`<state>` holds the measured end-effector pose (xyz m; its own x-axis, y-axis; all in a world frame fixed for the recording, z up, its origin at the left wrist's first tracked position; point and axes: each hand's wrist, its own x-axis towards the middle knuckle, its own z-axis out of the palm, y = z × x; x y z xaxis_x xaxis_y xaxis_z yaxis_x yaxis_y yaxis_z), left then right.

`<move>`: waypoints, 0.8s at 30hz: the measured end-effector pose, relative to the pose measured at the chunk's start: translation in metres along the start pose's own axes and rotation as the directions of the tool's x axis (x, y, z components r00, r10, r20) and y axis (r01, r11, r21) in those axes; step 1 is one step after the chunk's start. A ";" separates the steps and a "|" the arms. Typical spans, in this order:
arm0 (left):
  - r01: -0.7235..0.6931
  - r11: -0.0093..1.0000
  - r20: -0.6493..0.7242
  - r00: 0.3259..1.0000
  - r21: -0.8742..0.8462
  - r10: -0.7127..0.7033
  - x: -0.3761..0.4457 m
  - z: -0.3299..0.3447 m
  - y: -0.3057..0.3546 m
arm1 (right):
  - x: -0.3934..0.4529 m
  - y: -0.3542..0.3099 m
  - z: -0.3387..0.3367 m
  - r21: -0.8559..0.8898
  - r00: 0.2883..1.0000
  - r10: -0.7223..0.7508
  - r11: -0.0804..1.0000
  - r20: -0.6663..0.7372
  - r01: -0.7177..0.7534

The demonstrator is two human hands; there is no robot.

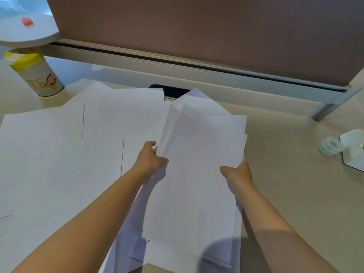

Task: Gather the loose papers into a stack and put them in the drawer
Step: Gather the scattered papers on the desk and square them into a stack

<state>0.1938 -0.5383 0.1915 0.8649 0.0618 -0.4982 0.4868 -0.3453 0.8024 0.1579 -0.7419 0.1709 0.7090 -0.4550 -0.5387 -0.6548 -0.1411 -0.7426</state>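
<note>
An uneven bundle of white papers (199, 154) is held up over the middle of the desk, its sheets fanned out of line. My left hand (152, 158) grips the bundle's left edge, thumb on top. My right hand (237, 173) grips its right edge. Several more loose white sheets (59, 154) lie flat and overlapping on the desk to the left, two of them with a thin dark line along an edge. No drawer is in view.
A yellow-lidded canister (34, 72) stands at the back left under a white lamp base (25, 30). A clear tape roll (330, 146) and a white holder (353, 152) lie at the right. A brown partition (197, 26) closes the back. Bare beige desk (295, 174) lies right.
</note>
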 end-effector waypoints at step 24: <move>0.011 0.965 0.291 0.952 0.261 -0.090 0.050 -0.050 0.005 | -0.004 -0.019 0.027 0.160 0.982 0.095 0.985 -0.165 -0.069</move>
<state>0.2458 -0.4897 0.1870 0.7444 -0.1832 -0.6421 0.4475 -0.5768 0.6834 0.1750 -0.7132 0.1765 0.5906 -0.6049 -0.5342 -0.6518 0.0328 -0.7577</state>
